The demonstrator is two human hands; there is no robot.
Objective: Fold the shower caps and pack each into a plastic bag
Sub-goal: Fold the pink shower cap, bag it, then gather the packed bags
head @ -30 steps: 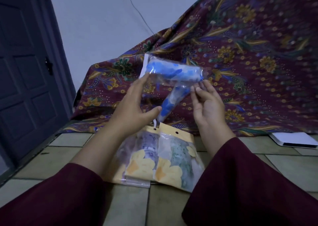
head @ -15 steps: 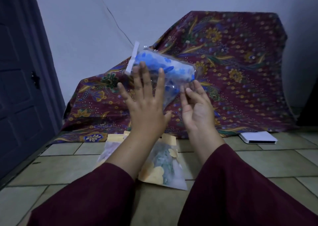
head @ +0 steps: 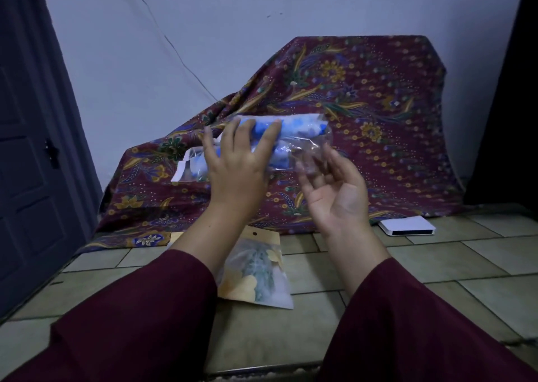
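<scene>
- So, head view: your left hand (head: 237,166) now lies flat-fingered across the bagged blue shower cap (head: 294,128), which has swung level above the packed bag (head: 256,274) on the floor.
- Your right hand (head: 334,189) has turned palm up, loosely pinching the clear plastic bag (head: 313,151) end; looks ready for sealing.

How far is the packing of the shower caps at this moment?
Done: one packed bag with a yellow header lies on the tiled floor. In hand: a blue shower cap, rolled up, sits inside a clear plastic bag; the left hand lies over it with straight fingers, and the right hand supports the bag's loose end. Left: closing this bag. No further caps are visible.
</scene>
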